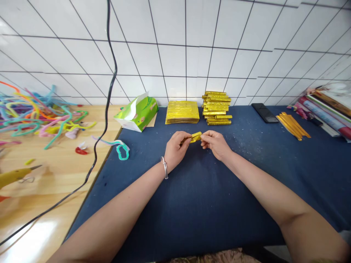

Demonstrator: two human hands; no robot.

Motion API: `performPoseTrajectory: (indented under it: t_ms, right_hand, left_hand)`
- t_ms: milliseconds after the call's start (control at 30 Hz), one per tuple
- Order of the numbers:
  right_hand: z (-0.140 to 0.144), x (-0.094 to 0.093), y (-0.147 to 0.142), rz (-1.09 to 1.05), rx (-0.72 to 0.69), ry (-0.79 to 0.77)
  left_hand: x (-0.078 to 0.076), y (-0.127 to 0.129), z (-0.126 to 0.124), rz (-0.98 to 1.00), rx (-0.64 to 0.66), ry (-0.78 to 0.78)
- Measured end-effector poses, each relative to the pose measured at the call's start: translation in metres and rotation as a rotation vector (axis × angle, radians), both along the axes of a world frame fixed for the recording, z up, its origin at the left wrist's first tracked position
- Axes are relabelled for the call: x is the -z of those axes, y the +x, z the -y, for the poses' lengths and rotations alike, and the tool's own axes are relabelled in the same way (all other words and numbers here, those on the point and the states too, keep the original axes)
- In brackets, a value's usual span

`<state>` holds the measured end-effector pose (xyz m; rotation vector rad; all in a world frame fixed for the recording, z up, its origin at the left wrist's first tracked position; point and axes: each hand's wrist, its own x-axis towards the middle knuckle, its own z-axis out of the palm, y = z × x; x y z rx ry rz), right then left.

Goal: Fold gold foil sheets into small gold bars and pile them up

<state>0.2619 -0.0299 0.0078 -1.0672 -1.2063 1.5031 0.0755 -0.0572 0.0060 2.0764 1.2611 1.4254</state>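
Observation:
Between my two hands is a small piece of folded gold foil paper (196, 137), held just above the dark blue cloth (197, 204). My left hand (177, 149), with a silver bangle at the wrist, pinches its left end between thumb and fingers. The right end is pinched in the fingertips of my right hand (215, 143). Behind the hands lies a flat stack of gold paper sheets (182, 112). Just right of that stack, narrow rolled or folded gold strips (217, 107) are piled up.
A green tissue pack (141, 112) and a twisted pipe cleaner (122, 150) lie to the left. A black cable (110, 91) crosses the left side. Tangled pipe cleaners (35, 113) and a yellow glue gun (15, 177) are on the wooden table. Rightward are a phone (264, 112) and orange-gold strips (293, 125).

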Motion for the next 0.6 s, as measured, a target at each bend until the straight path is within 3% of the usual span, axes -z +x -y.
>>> performPoseTrajectory:
  t_ms: [600]
  right_hand:
    - [-0.0003,-0.0008,0.0006,-0.074,0.061,-0.067]
  left_hand:
    - [0.0010,0.0001,-0.0014,-0.066,0.098,-0.014]
